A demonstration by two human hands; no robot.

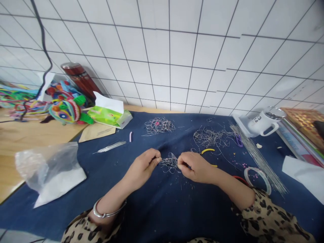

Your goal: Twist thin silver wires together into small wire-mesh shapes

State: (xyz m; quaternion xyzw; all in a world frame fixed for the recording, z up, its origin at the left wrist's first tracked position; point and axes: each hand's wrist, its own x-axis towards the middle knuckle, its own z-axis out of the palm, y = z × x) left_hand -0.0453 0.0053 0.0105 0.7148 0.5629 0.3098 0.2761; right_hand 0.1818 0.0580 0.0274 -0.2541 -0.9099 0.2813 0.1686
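Near the middle of the dark blue cloth point(106, 195), a tangle of thin silvery wire point(169, 163) stretches between my two hands. My left hand point(145, 165) pinches its left side between thumb and forefinger. On the other side, my right hand point(193, 165) is closed with its fingertips on the wire. Behind my right hand lies a larger wire heap point(211, 136), with a yellow curved handle point(208, 151), apparently of a tool, poking out beside it. Another wire tangle point(159, 125), with a pink bit in it, rests farther back.
Long straight wires point(260, 158) and a clear ring-shaped coil point(257, 179) lie to the right, below a white mug point(263, 123). Leftward are a plastic bag point(50, 172), a bundle of short wires point(111, 147), a green tissue pack point(108, 114) and a brown flask point(79, 79). A tiled wall point(157, 47) rises behind.
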